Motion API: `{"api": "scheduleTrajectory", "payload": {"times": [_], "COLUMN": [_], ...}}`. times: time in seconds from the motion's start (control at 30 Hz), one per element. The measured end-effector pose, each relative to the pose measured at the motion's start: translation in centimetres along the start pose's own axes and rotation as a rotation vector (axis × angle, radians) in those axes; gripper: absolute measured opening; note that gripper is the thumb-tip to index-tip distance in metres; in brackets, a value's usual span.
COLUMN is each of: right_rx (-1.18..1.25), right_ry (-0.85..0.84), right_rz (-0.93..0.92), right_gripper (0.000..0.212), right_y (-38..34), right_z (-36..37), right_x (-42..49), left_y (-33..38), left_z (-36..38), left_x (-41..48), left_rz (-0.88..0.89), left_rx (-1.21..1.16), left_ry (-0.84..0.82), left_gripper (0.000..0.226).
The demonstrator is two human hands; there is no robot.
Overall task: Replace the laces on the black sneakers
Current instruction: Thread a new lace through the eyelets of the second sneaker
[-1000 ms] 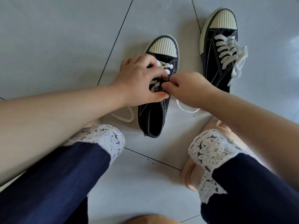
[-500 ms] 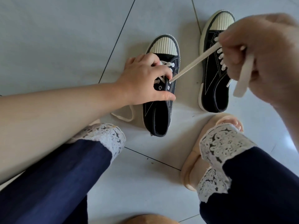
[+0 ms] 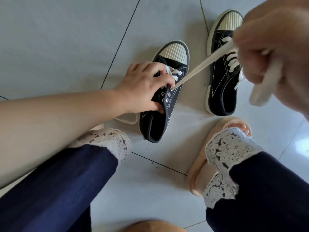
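Right fingers pinch lace, left fingers hold sneaker

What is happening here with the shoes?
A person crouched over a tiled floor is lacing a black sneaker. The left hand grips its upper to steady it, while the right hand, raised close to the camera, holds a white lace taut from a middle eyelet. Only the toe-end eyelets are threaded; several lower ones are empty. The second sneaker stands beside it, already laced.
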State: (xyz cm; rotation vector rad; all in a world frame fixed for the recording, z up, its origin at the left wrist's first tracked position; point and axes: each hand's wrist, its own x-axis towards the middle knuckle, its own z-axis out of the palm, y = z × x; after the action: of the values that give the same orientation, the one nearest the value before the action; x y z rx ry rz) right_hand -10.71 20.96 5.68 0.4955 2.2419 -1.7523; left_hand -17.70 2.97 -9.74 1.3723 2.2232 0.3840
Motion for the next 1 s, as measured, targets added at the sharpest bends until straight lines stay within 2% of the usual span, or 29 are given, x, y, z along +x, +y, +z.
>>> {"api": "scheduleTrajectory", "payload": {"times": [0.03,0.1,0.17,0.23,0.3,0.37,0.5,0.57,0.67,0.8,0.83,0.93,1.0], "right_rx": [-0.094,-0.553,-0.993,-1.131,-1.018,-0.824,-0.613,-0.616,-0.706,-0.618,-0.609,-0.677,-0.759], "right_ry": [-0.027,-0.067,-0.180,-0.136,-0.005,0.026,-0.019,-0.022,-0.001,0.017,-0.017,-0.188,-0.254], "right_rz": [0.014,0.101,0.205,0.292,0.237,0.142,0.087,0.070,0.081,0.124,0.117,0.160,0.230], "right_gripper": [0.027,0.035,0.054,0.070,0.068,0.059,0.041,0.043,0.050,0.017,0.011,0.010,0.020], "right_y": [0.4,1.7,3.2,4.5,5.5,6.3,7.4,8.0,9.2,9.6,9.6,9.2,9.0], "right_z": [0.4,1.1,2.2,2.9,3.4,4.6,7.5,8.3,8.3,7.3,6.7,4.2,2.5], "right_x": [0.0,0.7,0.6,0.8,0.9,1.2,2.3,2.5,2.5,2.9,2.8,1.9,1.5], "left_y": [0.0,0.0,0.0,0.4,1.2,1.8,2.2,1.9,1.4,1.4,1.4,1.3,1.4], "left_z": [0.1,0.3,0.5,0.7,1.1,1.2,1.4,1.4,1.3,0.6,0.5,0.1,0.1], "left_x": [0.0,-0.2,-0.7,-1.5,-2.2,-2.4,-2.0,-1.9,-2.0,-2.1,-2.1,-2.1,-2.1], "left_rz": [0.008,-0.012,-0.077,-0.108,-0.146,-0.238,-0.368,-0.423,-0.408,-0.485,-0.523,-0.622,-0.666], "left_rx": [0.012,0.026,-0.017,-0.060,-0.127,-0.287,-0.528,-0.575,-0.552,-0.616,-0.656,-0.824,-0.914], "left_ry": [0.005,0.029,0.065,0.127,0.235,0.291,0.225,0.229,0.241,0.235,0.229,0.199,0.174], "left_gripper": [0.074,0.082,0.088,0.084,0.071,0.052,0.035,0.035,0.036,0.028,0.024,0.018,0.017]}}
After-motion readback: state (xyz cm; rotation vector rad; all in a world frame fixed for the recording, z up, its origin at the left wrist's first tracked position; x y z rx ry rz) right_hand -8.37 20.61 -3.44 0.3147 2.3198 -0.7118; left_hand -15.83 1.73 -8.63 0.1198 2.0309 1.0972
